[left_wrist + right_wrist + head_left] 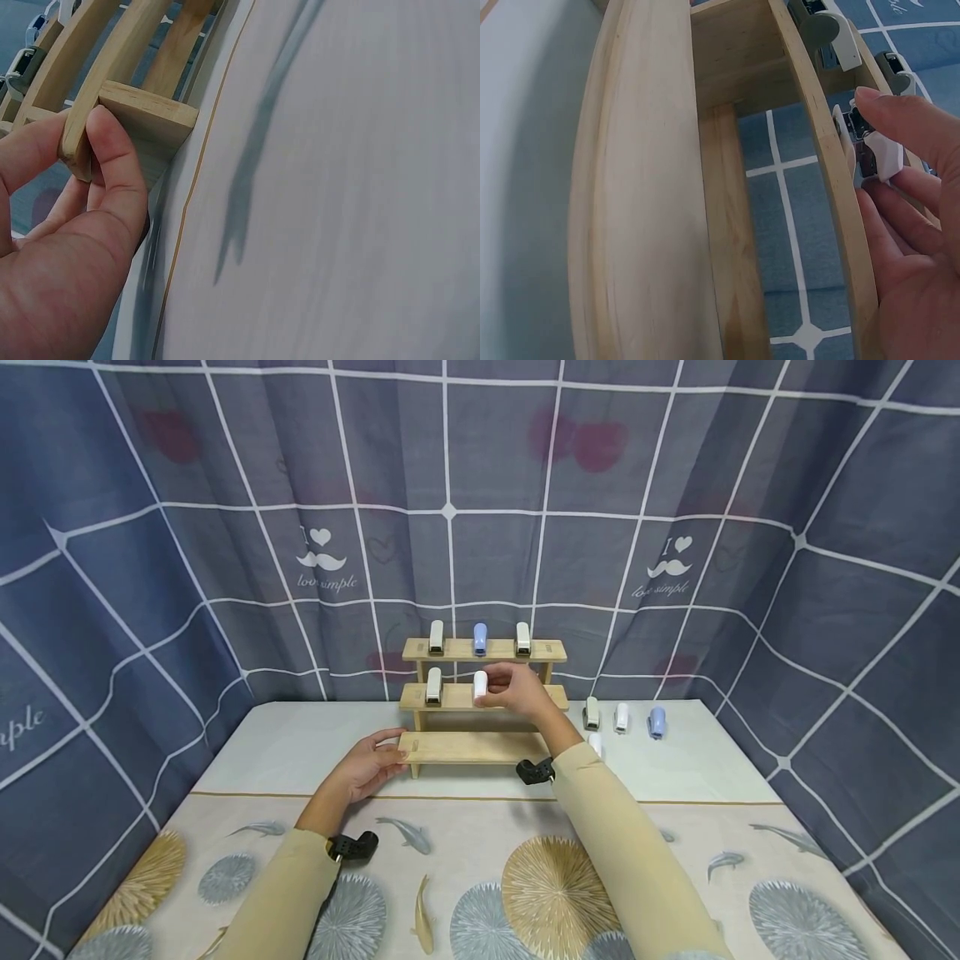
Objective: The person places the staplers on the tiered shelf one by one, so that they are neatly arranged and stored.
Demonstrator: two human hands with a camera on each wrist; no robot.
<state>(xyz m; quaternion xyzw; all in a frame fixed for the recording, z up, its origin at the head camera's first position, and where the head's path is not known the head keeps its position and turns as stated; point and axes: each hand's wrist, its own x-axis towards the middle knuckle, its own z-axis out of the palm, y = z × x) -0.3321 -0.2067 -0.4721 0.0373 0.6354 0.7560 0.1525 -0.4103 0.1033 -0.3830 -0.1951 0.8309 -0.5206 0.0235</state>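
Note:
My right hand (517,689) holds a small white stapler (480,685) by its sides at the middle step of a three-step wooden rack (480,745). In the right wrist view the white stapler (885,154) sits between thumb and fingers, right at the board's edge, its metal part showing. My left hand (372,764) pinches the left end of the lowest board, thumb on one face and fingers on the other in the left wrist view. Left of the white stapler, a cream stapler (433,687) stands on the middle step.
On the top step stand a cream stapler (437,637), a blue stapler (480,639) and another cream one. Right of the rack, several more staplers, including a blue one (657,722), stand on the white tabletop (315,727). A patterned cloth (420,902) covers the front; a checked curtain hangs behind.

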